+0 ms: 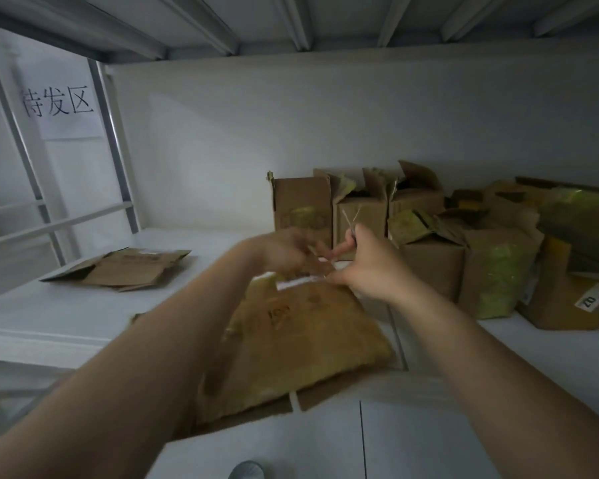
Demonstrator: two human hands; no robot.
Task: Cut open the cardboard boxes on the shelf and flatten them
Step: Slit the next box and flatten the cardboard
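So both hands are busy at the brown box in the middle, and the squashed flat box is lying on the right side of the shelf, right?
Not quite. The head view shows the squashed flat box lying on the left side of the shelf, not the right. The left hand and right hand are indeed at the brown box in the middle.

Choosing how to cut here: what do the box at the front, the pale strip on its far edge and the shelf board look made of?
Box: brown cardboard, matte, creased and softened at the corners. Pale strip: probably a white paper label or tape lying flat on the cardboard; too blurred to tell which. Shelf board: white, smooth, faintly sheened, likely painted metal or laminate.
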